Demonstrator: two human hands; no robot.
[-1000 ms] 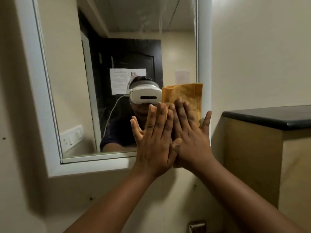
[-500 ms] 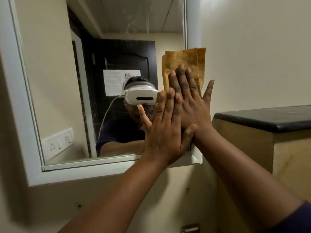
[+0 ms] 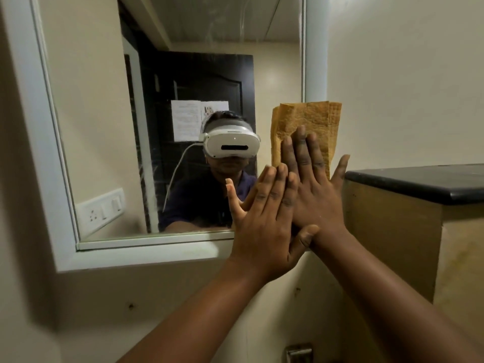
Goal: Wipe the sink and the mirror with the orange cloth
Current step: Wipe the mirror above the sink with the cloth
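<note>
Grip flat, no grasp: right hand (image 3: 313,189) presses orange cloth (image 3: 305,124) open-palmed against the mirror (image 3: 183,61) frame's right edge, left hand (image 3: 264,226) spread overlapping it.

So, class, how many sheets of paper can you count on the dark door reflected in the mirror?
2: a larger sheet on the left and a smaller one touching its right side, partly hidden by the reflected head.

A cabinet (image 3: 392,247) with a black top (image 3: 419,182) stands at the right against a cream wall (image 3: 406,74). Low on that wall sits a small metal fitting (image 3: 298,353).
</note>
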